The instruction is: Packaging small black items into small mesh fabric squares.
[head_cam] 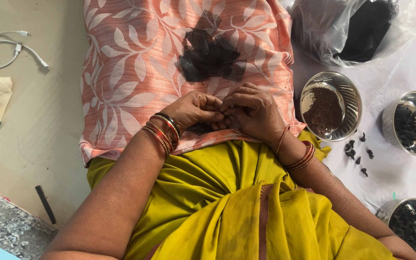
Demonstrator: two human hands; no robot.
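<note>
A: Status of the hands?

B: Left hand (196, 110) and right hand (251, 113) meet, fingers pinched narrow on something small; what, I cannot tell.

A: Progress?

B: Black net pieces (208, 55) remain piled on the pink cloth (121, 72). Finished black bits (357, 151) lie beside the steel bowl (350, 94). Judged partway.

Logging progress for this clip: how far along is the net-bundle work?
Done: small dark bundles lie on the white sheet, and more fill two steel bowls. In hand: left hand and right hand pinch something small together; what it is stays hidden. Left: a pile of black net squares on the pink cloth, and dark grains in the steel bowl.
</note>
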